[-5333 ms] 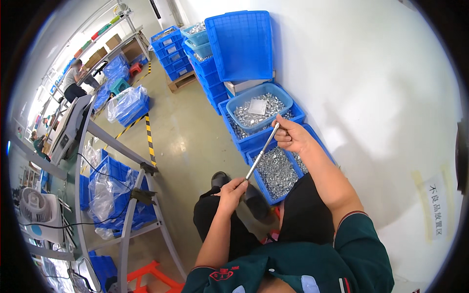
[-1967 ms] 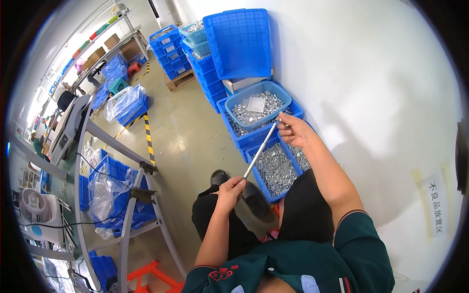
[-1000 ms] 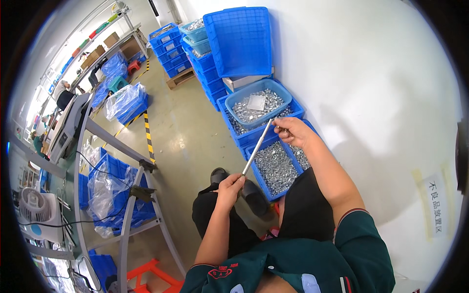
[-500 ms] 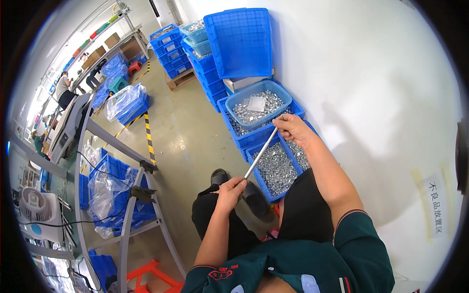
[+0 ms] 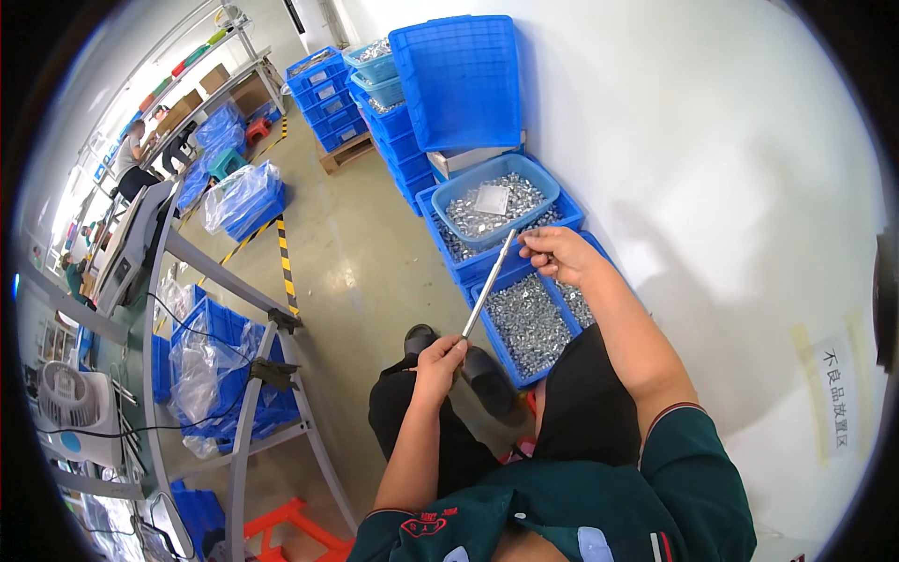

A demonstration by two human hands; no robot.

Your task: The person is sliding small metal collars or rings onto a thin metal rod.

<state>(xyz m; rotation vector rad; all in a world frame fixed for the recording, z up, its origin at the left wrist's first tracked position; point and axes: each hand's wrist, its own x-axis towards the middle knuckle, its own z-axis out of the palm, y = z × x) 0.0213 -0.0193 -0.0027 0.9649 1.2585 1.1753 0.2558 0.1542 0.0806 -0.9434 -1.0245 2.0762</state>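
A slim silver metal rod (image 5: 485,298) slants up and away over my lap. Its lower end is gripped in my left hand (image 5: 440,365), closed around it. Near the upper tip is my right hand (image 5: 560,255), thumb and fingers pinched together just right of the rod. Whatever the right fingers hold, if anything, is too small to make out. The upper part of the rod looks stepped. Below my right hand stands a blue bin (image 5: 507,362) full of small shiny metal parts (image 5: 529,323).
Beyond it a light-blue basin (image 5: 449,208) of metal parts sits on another blue crate (image 5: 465,273). A large blue crate (image 5: 457,84) leans upright by the white wall (image 5: 655,112). To my left stands a grey-framed workbench (image 5: 245,412) with a fan (image 5: 70,398). A person (image 5: 131,161) works far left.
My right fingers have come off the rod's upper end, and the tip now shows beside them. The rod has swung slightly left and steeper. The far person has shifted.
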